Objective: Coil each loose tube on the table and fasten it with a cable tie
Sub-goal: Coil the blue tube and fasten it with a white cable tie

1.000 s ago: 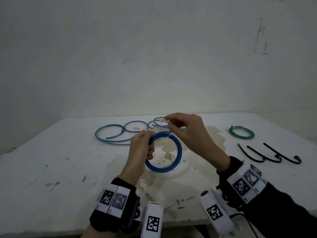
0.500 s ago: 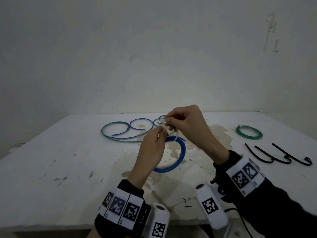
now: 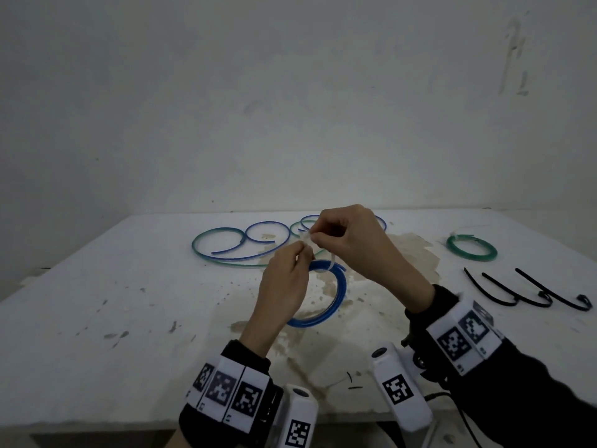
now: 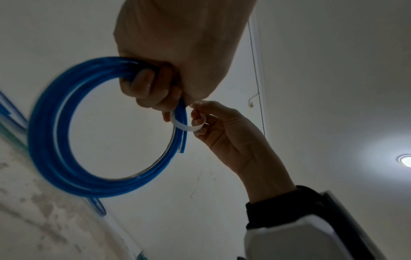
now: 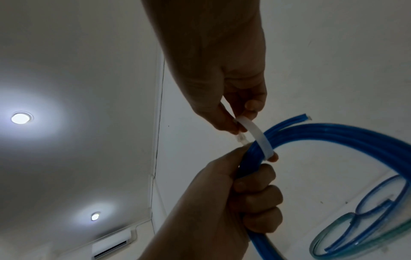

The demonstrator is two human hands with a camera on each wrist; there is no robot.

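Observation:
My left hand [image 3: 302,255] grips a coiled blue tube [image 3: 337,294] above the table, fingers curled round its top [image 4: 146,82]. A white cable tie [image 3: 329,265] loops round the coil's strands beside the left fingers [image 5: 262,140]. My right hand [image 3: 315,236] pinches the tie's upper end between thumb and fingertips [image 5: 240,121]. In the left wrist view the tie [image 4: 186,127] curves from the coil [image 4: 55,140] to the right hand [image 4: 200,119]. One cut tube end [image 5: 304,117] sticks out past the tie.
Loose blue and green tubes [image 3: 232,252] lie curled at the back of the white, stained table [image 3: 97,318]. A tied green coil [image 3: 471,248] rests at the back right. Black cable ties [image 3: 523,291] lie on the right. The near table edge runs under my wrists.
The left hand has risen with the blue coil to meet the right hand. The white tie now wraps round the coil, with both hands close together at its top.

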